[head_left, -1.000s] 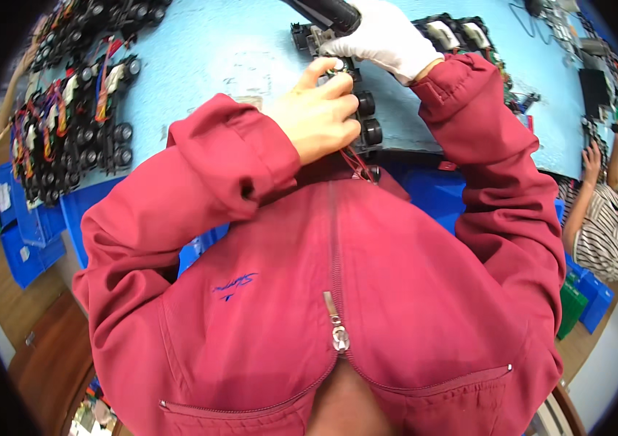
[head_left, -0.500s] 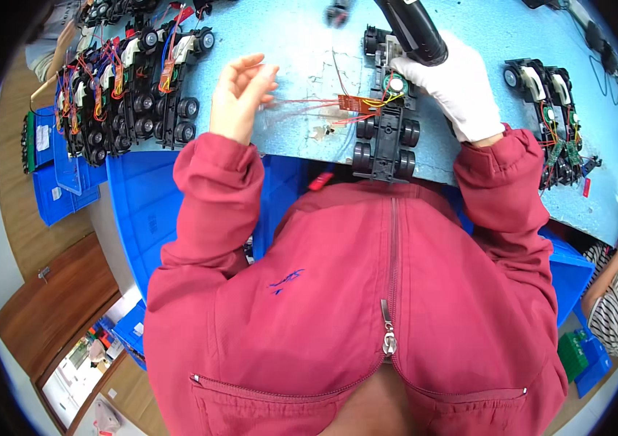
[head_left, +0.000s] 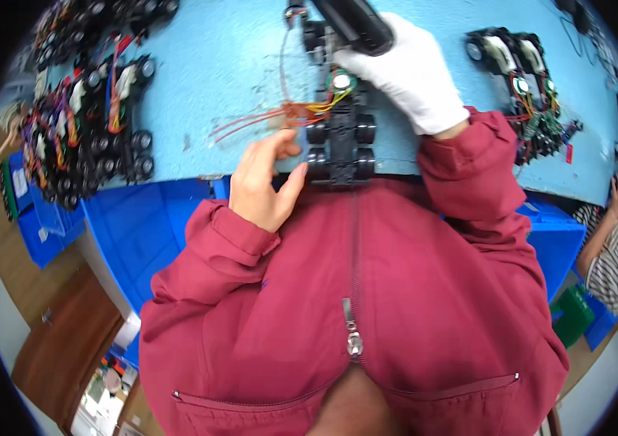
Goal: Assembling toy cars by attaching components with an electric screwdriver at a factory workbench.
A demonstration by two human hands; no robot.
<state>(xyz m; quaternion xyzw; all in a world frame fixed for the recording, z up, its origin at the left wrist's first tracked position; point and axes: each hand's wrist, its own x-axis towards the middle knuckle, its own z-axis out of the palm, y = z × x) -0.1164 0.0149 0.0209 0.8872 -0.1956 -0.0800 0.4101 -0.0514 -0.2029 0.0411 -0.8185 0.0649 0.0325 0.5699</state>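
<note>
A black toy truck chassis (head_left: pixel 341 138) with several wheels lies upright along the table edge in front of me. On it sit a green round part with a white centre (head_left: pixel 341 81) and a brown circuit board (head_left: pixel 296 111) with red and yellow wires trailing left. My left hand (head_left: pixel 265 178) is bare and open beside the near left wheels, thumb and fingers apart; I cannot tell if it touches them. My right hand (head_left: pixel 414 76), in a white glove, grips a black cylindrical power tool (head_left: pixel 356 25) above the chassis's far part. The tool's far end is out of view.
Rows of similar chassis with wires (head_left: pixel 94 123) stand on the left of the blue table (head_left: pixel 200 87). Two more chassis (head_left: pixel 516 73) lie at the right. Blue bins (head_left: pixel 134 232) stand below the table edge. A person in striped clothing (head_left: pixel 617 272) is at far right.
My left hand has come down and right to the chassis's near wheels. The view has shifted, so the table things appear further left. My right hand still holds the tool.
</note>
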